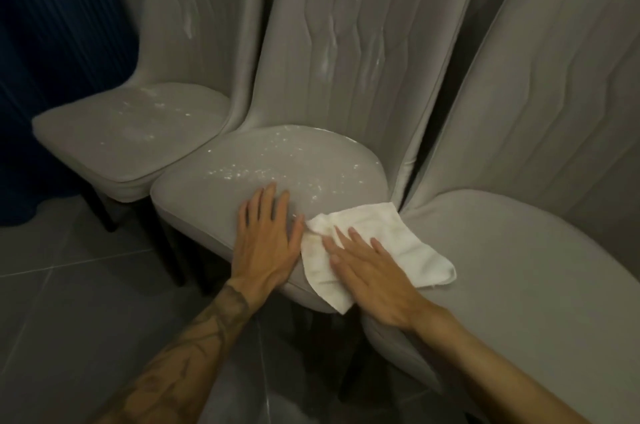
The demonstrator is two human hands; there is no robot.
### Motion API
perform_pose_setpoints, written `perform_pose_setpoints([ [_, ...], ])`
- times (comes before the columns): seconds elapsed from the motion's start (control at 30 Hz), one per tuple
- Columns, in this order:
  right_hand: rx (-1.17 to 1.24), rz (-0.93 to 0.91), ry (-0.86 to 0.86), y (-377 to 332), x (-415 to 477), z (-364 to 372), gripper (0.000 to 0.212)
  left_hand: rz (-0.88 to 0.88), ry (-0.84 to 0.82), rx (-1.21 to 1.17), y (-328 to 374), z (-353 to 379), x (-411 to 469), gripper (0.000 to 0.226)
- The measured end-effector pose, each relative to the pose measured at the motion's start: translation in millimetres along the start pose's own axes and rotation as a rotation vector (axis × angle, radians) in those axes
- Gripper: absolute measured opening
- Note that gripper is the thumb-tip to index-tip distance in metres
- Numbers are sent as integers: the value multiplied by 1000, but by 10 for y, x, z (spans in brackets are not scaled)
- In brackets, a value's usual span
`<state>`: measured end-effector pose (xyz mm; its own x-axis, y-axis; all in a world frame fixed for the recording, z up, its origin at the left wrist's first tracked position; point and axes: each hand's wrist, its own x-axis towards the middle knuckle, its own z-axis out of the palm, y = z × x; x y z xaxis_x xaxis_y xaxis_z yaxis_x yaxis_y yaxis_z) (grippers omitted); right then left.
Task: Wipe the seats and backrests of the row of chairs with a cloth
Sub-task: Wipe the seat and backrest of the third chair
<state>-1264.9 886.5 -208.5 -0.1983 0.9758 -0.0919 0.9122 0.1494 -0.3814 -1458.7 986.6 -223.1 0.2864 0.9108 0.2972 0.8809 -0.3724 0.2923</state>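
Observation:
Three grey upholstered chairs stand side by side. The middle chair's seat (242,160) and backrest (363,43) carry white powdery specks and streaks, as does the left chair (131,133). The right chair (519,268) looks free of specks. A white cloth (391,243) lies flat over the front right part of the middle seat and overlaps the right seat. My right hand (374,281) presses on the cloth with straight fingers. My left hand (266,240) rests flat on the middle seat just left of the cloth, fingers spread.
Grey floor tiles (69,302) stretch in front of the chairs. A dark blue curtain (41,60) hangs at the left beside the left chair. Dark chair legs (104,212) stand under the seats. The backrests stand close together along the back.

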Motion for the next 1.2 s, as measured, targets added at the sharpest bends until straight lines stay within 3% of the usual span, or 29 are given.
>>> perform_pose_setpoints([
  [0.23,-145,386,84,321,1020,-366,60,-65,64,-60,-598,-152,384,64],
  [0.43,-180,123,91,-130,887,90,67,-55,-36,-12,-1132,-241,983,68],
  [0.7,-208,585,86,274,1831,-360,69,91,-94,-26,-1412,-198,1099,59],
  [0.83,-179,351,104,-338,1574,59,64,178,-65,-42,-1665,-228,1183,58],
  [0.9,-161,296,97,-313,1443,53,60,216,-43,-69,-1758,-246,1241,58],
  [0.97,-276,335,105,18,1535,-72,61,217,-42,-90,-1816,-223,1245,58],
  [1.1,-234,718,259,349,1982,-416,59,194,26,-154,-1855,-127,1198,56],
  [1.2,-260,630,190,-34,1915,-112,61,202,55,-162,-1868,-104,1177,55],
])
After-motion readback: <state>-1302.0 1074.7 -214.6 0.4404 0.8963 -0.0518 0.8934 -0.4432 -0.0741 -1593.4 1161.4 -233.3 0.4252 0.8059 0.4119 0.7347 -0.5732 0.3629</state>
